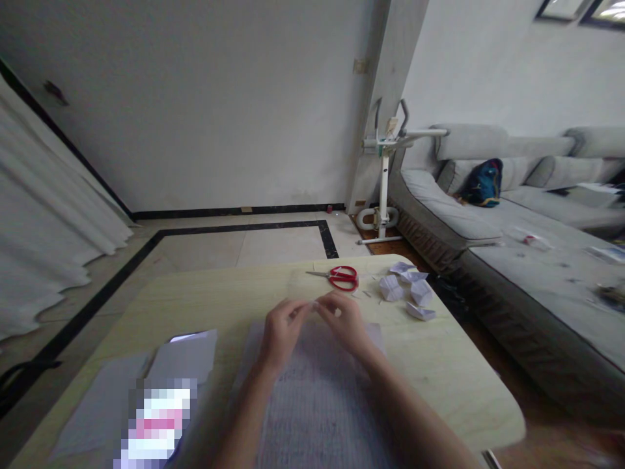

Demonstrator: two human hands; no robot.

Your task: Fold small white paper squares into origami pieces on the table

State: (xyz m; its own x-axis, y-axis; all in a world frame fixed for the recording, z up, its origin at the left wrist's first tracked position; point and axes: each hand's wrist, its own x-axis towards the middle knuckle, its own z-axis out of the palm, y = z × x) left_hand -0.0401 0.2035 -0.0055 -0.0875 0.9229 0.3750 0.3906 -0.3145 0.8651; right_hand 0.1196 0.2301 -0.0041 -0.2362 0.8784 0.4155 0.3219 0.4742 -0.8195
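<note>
Over a large sheet covered in faint print (317,404), my two hands meet, fingertips close together. My left hand (282,329) is closed in a pinch. My right hand (346,320) pinches from the other side. Between the fingertips shows a small white piece (315,304), apparently paper; the fingers hide most of it. Just beyond my hands lie red-handled scissors (343,278), blades pointing left. Several folded white paper pieces (391,288) are grouped to the right of the scissors, with tiny paper scraps nearby.
The pale wooden table (449,378) has rounded corners. White sheets (102,397) and a lit, pixelated screen (156,423) lie at its left. Past the right edge stands a grey sofa (527,267) with a blue bag (484,182). White exercise equipment (384,182) stands behind.
</note>
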